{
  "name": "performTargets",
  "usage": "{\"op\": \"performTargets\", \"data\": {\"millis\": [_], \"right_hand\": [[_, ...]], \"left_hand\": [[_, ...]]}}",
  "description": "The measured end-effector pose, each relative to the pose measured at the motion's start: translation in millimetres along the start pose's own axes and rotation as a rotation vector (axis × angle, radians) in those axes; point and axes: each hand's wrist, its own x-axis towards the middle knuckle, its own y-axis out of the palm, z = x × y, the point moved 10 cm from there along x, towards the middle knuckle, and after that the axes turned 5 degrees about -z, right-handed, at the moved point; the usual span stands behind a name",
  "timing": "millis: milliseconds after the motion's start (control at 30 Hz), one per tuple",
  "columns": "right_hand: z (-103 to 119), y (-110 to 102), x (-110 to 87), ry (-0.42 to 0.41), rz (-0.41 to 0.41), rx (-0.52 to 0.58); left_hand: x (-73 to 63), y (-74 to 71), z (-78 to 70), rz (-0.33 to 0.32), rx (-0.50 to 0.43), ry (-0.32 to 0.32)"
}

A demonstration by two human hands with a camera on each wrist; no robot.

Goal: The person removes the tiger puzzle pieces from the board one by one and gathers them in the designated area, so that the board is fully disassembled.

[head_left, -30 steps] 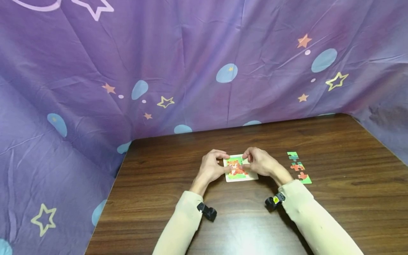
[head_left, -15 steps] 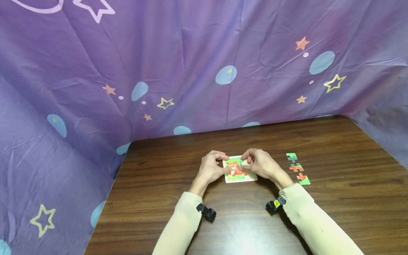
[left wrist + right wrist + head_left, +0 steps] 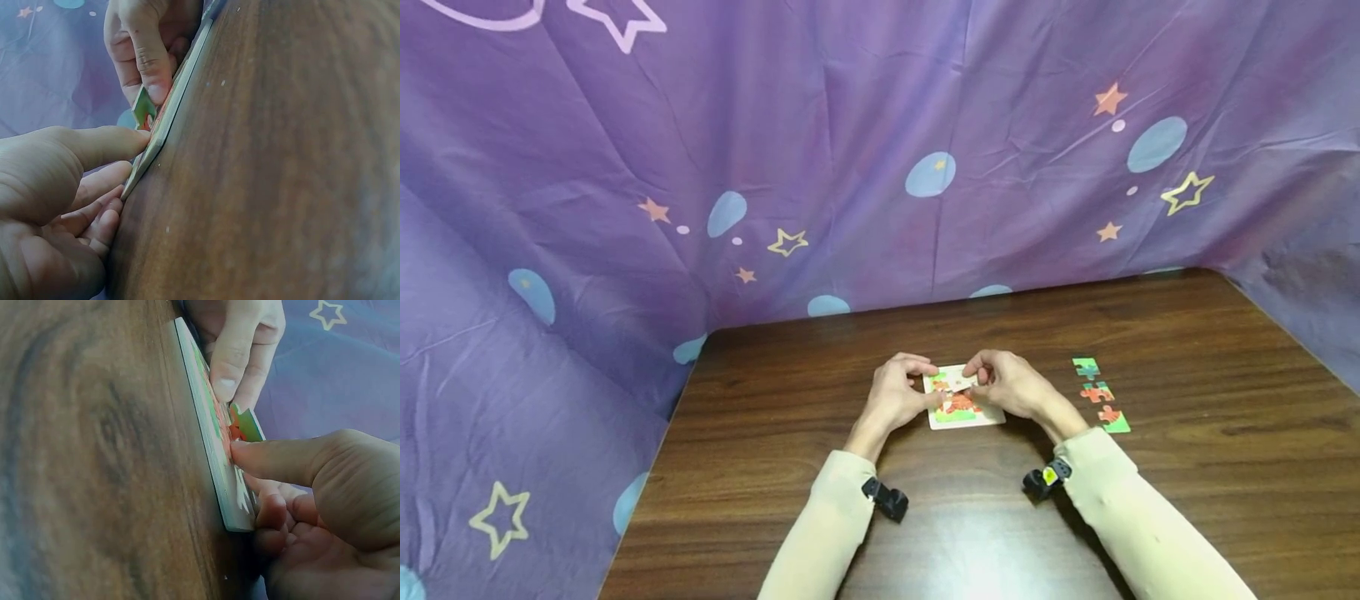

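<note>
A small square jigsaw board [image 3: 967, 423] with a white border lies on the table, showing an orange animal on green. My left hand [image 3: 895, 389] grips its left side, with the thumb over the picture and the fingers at the far left corner. From the right, my right hand [image 3: 1011, 385] reaches over the board and pinches a green and orange jigsaw piece [image 3: 250, 427] by its edge. This piece tilts up out of the picture, as the left wrist view also shows. Pale backing is bared at the board's right side.
To the right lie three loose jigsaw pieces in a column: a green and teal one [image 3: 1087, 368], an orange and green one [image 3: 1097, 393], and an orange and green corner [image 3: 1115, 419]. The brown wooden table [image 3: 790, 400] meets a purple curtain [image 3: 850, 167] at the back and left.
The upper piece of the picture has been tilted up from the board by my right hand, and a white patch now shows there. My left hand stays in place.
</note>
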Motion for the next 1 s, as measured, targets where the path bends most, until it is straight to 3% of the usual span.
{"op": "performTargets", "data": {"millis": [267,533,1000], "right_hand": [[-0.8,-0.4,-1.3,0.0,0.003,0.105],[-0.3,-6.0,0.5,-0.001,-0.091,-0.019],[-0.6,-7.2,3.7,-0.002,-0.097,-0.085]], "left_hand": [[0.0,0.1,1.8,-0.004,-0.005,-0.011],[1.0,0.5,3.5,0.001,0.004,-0.031],[1.1,0.0,2.2,0.002,0.002,-0.02]]}}
